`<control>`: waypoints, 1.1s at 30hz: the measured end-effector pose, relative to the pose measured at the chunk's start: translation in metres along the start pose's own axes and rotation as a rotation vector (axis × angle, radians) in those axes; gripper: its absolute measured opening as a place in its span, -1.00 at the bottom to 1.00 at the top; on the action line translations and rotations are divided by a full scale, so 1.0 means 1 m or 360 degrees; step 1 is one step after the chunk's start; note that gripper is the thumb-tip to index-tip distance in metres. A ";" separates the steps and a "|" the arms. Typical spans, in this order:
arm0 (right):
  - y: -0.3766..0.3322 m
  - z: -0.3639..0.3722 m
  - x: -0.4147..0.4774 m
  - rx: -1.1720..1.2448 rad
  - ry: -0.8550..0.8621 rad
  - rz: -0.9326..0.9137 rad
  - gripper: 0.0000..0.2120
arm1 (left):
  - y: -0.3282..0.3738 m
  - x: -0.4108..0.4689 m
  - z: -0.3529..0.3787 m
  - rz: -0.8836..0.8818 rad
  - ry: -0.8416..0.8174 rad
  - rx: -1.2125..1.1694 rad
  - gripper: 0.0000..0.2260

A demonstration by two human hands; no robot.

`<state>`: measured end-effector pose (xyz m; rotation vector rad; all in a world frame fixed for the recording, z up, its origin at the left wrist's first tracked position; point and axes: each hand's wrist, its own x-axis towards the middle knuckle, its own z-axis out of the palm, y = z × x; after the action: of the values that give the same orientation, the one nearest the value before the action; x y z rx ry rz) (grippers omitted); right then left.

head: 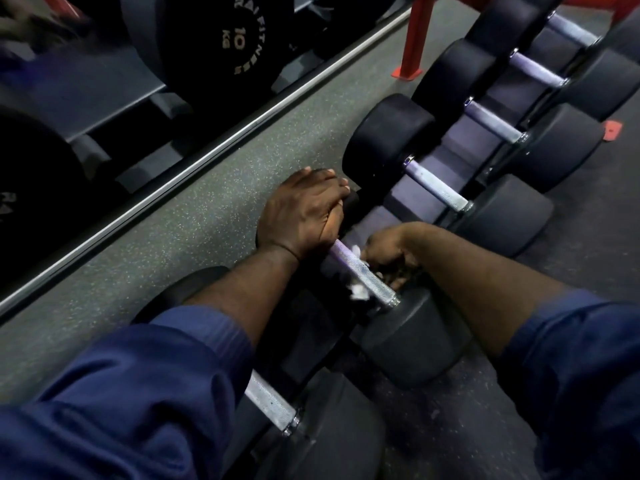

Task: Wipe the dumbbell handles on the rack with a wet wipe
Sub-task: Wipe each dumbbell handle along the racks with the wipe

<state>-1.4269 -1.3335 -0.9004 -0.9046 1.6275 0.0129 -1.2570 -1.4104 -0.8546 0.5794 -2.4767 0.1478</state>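
Our sleeves [138, 393] lead to the left hand [304, 216] resting on one end of a dumbbell [415, 330], the right hand [391, 254] gripping the wet wipe [356, 293] round its handle [360, 271]; farther handles [436, 188] probably remain.

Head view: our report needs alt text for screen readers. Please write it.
A person's right grip holds a wipe round a dumbbell handle on the rack; the left grip rests on its far head. More dumbbells line up beyond.

Six dumbbells [436, 188], one wet wipe [358, 293], one left hand [301, 216], one right hand [388, 251], two lettered weight plates [225, 39]
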 end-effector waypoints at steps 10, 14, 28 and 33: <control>-0.003 0.006 -0.008 0.0104 0.0291 -0.0366 -0.77 | 0.003 0.000 -0.003 -0.0039 -0.0035 0.0045 -0.69; 0.005 -0.005 -0.037 -0.0996 0.0198 -0.0305 -0.89 | 0.003 0.000 -0.003 -0.0050 -0.0054 0.0032 -0.69; 0.003 0.028 -0.030 -0.1500 0.1116 -0.1115 -0.58 | 0.005 0.000 -0.005 -0.0061 -0.0086 0.0064 -0.68; -0.009 0.028 -0.053 -0.1650 0.0434 -0.0374 -0.73 | 0.004 0.000 -0.003 -0.0057 -0.0069 0.0052 -0.70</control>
<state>-1.3990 -1.2980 -0.8598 -1.9443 1.7342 0.6420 -1.2570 -1.4063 -0.8517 0.6472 -2.5080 0.1636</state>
